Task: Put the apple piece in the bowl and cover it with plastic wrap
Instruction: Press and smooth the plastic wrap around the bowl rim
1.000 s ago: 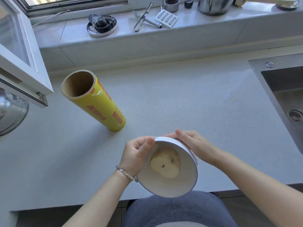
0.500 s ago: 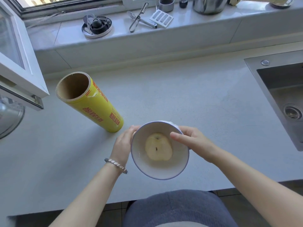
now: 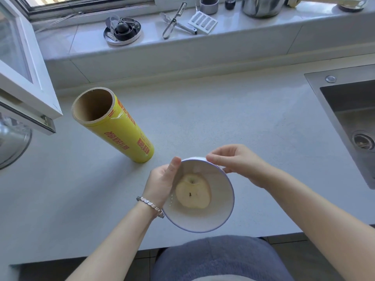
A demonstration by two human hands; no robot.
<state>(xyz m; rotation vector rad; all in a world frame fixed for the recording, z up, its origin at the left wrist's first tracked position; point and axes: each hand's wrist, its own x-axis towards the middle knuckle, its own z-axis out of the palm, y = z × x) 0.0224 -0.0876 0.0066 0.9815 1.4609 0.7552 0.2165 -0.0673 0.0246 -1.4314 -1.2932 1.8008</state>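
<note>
A white bowl with a thin blue rim is held just above the counter's near edge. Half an apple lies in it, cut face up. My left hand grips the bowl's left side, thumb lying on the rim. My right hand pinches the far right rim between fingertips and thumb. Small glints show near the left inner wall; I cannot tell whether clear film lies over the bowl. The yellow roll of plastic wrap lies on the counter to the left, apart from both hands.
A steel sink is set into the counter at right. An open window sash juts over the left side, above a shiny metal vessel. The sill holds a round tin, a peeler and a pot.
The bowl, tilted towards me a second ago, now sits more level. My right hand has shifted along the rim to its far side, and my left thumb rests on the rim again.
</note>
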